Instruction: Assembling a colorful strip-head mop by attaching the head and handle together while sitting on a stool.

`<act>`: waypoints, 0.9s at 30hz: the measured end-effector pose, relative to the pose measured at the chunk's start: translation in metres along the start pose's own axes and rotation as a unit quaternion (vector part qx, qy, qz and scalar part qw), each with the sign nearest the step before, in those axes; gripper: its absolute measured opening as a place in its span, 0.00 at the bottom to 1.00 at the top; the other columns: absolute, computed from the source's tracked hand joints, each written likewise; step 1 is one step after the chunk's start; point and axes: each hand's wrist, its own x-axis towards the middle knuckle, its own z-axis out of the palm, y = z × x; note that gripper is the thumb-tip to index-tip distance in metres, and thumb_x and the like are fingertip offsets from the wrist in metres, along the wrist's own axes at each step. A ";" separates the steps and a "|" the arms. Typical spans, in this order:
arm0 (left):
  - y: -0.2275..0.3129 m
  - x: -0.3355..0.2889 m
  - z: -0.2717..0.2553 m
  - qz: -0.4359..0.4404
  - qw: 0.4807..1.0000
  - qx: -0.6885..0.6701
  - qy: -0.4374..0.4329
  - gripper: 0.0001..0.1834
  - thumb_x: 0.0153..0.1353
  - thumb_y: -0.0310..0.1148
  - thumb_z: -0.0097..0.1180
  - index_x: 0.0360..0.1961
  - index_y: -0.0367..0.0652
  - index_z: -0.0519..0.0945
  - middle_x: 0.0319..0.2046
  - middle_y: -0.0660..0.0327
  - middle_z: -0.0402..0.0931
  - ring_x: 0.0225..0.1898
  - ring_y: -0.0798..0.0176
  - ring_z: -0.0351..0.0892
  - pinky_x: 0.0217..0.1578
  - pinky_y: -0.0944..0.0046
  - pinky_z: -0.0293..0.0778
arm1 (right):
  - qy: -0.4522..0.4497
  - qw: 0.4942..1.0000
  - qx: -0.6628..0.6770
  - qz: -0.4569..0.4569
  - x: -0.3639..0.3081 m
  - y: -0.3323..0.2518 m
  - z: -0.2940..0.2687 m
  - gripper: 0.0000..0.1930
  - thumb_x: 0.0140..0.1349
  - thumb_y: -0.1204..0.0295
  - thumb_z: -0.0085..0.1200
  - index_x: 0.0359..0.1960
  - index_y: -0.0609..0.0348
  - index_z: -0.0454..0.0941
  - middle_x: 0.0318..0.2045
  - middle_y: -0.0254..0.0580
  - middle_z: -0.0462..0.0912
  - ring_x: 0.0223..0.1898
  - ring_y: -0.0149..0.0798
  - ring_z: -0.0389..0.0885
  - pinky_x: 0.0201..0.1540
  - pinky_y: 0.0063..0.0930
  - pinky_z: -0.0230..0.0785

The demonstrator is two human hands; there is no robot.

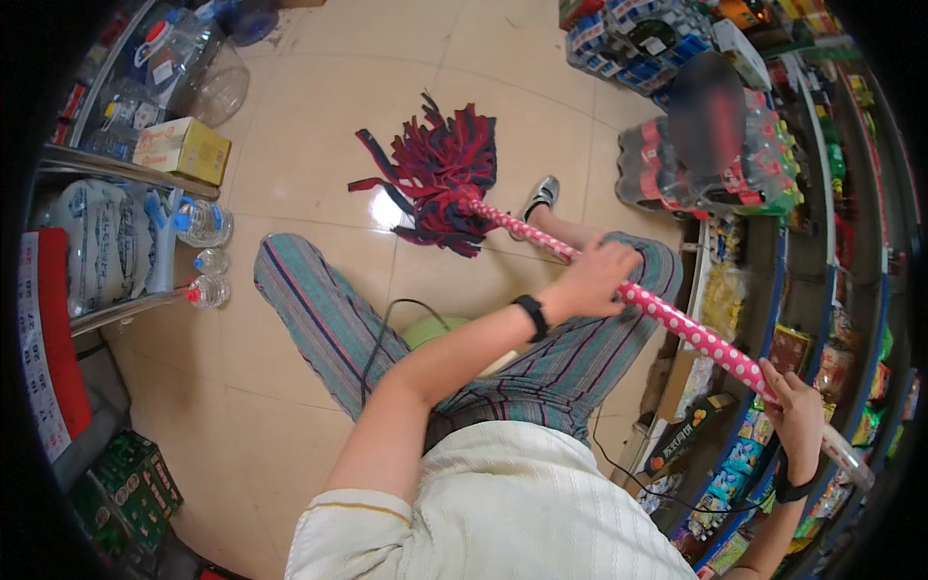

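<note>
A mop with a pink, white-dotted handle slants across my front, from the floor ahead to my right side. Its head of red and dark cloth strips lies spread on the tiles. My left hand reaches across my body and is closed round the handle's middle, above my right knee. Farther up, my right hand grips the handle near its clear end. Both wrists wear black bands. I sit with my knees apart; a green object, partly hidden by my left arm, is between my legs.
Packed shelves rise close on my right. Shrink-wrapped bottle packs stand at the far right. Leftward are a shelf with large jugs, a yellow box and small bottles. A black cable hangs beside my right hip. Beige tiles cover the floor.
</note>
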 end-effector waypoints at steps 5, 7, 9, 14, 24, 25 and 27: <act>-0.017 0.031 0.047 -0.108 0.984 -0.048 -0.134 0.20 0.45 0.46 0.68 0.33 0.44 0.80 0.29 0.55 0.81 0.36 0.49 0.82 0.44 0.49 0.74 | 0.013 0.997 0.066 -0.031 0.037 0.038 0.007 0.36 0.44 0.82 0.63 0.61 0.47 0.76 0.29 0.49 0.75 0.30 0.53 0.78 0.35 0.43 0.70; -0.017 0.033 0.039 -0.114 0.992 0.001 -0.049 0.16 0.45 0.44 0.68 0.24 0.44 0.79 0.24 0.53 0.80 0.31 0.46 0.82 0.35 0.49 0.75 | 0.012 0.997 0.048 -0.052 0.053 0.040 0.000 0.36 0.44 0.82 0.64 0.61 0.48 0.76 0.28 0.48 0.74 0.30 0.53 0.78 0.34 0.43 0.69; -0.027 0.025 0.022 -0.125 0.992 0.009 0.003 0.15 0.45 0.44 0.68 0.25 0.45 0.80 0.24 0.53 0.80 0.31 0.47 0.82 0.35 0.48 0.75 | -0.012 0.999 0.010 -0.047 0.071 0.033 -0.023 0.37 0.44 0.82 0.63 0.62 0.48 0.75 0.28 0.48 0.72 0.30 0.53 0.76 0.34 0.44 0.68; -0.056 -0.017 -0.047 -0.166 0.977 0.082 0.102 0.12 0.42 0.43 0.66 0.21 0.47 0.80 0.22 0.54 0.80 0.28 0.46 0.82 0.31 0.48 0.77 | 0.045 0.988 -0.052 -0.139 0.131 -0.014 -0.023 0.34 0.50 0.76 0.62 0.63 0.46 0.73 0.30 0.46 0.73 0.32 0.52 0.76 0.36 0.43 0.68; -0.147 -0.180 -0.195 -0.316 0.905 0.278 -0.066 0.15 0.47 0.48 0.63 0.24 0.47 0.85 0.27 0.50 0.82 0.33 0.44 0.83 0.37 0.47 0.77 | 0.114 0.936 0.162 -0.292 0.189 -0.181 0.116 0.30 0.57 0.76 0.58 0.64 0.49 0.68 0.31 0.46 0.75 0.34 0.48 0.81 0.36 0.40 0.75; -0.144 -0.178 -0.196 -0.315 0.904 0.281 -0.068 0.15 0.47 0.48 0.63 0.24 0.47 0.85 0.27 0.50 0.82 0.33 0.44 0.83 0.37 0.47 0.77 | 0.116 0.935 0.165 -0.291 0.188 -0.180 0.123 0.30 0.57 0.76 0.58 0.64 0.49 0.68 0.31 0.46 0.75 0.34 0.48 0.81 0.36 0.40 0.75; -0.140 -0.177 -0.190 -0.335 0.869 0.296 -0.212 0.15 0.45 0.48 0.63 0.26 0.48 0.86 0.28 0.50 0.83 0.33 0.44 0.83 0.38 0.47 0.78 | 0.061 0.921 0.269 -0.276 0.175 -0.172 0.136 0.29 0.57 0.77 0.57 0.62 0.50 0.67 0.34 0.49 0.77 0.37 0.53 0.80 0.39 0.43 0.75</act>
